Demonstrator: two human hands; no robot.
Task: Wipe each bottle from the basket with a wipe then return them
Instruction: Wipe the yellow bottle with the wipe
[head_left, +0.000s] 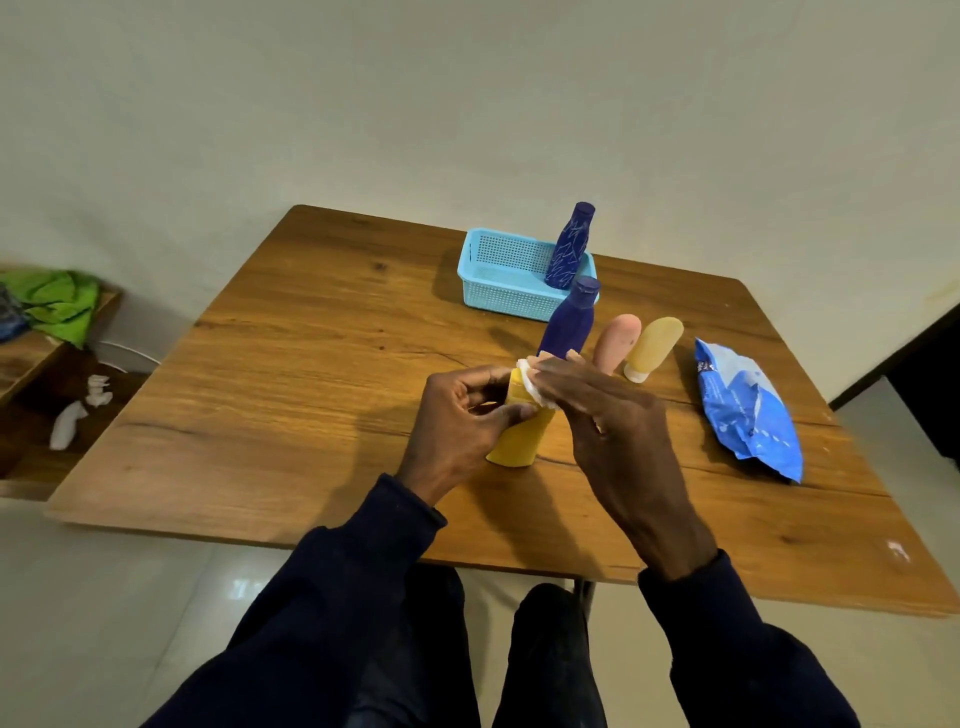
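Wooden table, pale wall behind. Near its centre we grip the yellow bottle w/ our left hand, fingers curled round it. Our right hand, fingers straight, presses a white wipe on the bottle's top. Plain blue bottle at 1 o'clock; pink tube & tan tube at 2. Basket at 12 w/ a patterned blue bottle inside. Wipes pack at 3.

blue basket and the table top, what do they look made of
The basket looks like moulded plastic, matte light blue, its walls a fine grid of holes. The table top: wood or wood-look laminate, grain and knots showing, slight sheen; which one, cannot tell.
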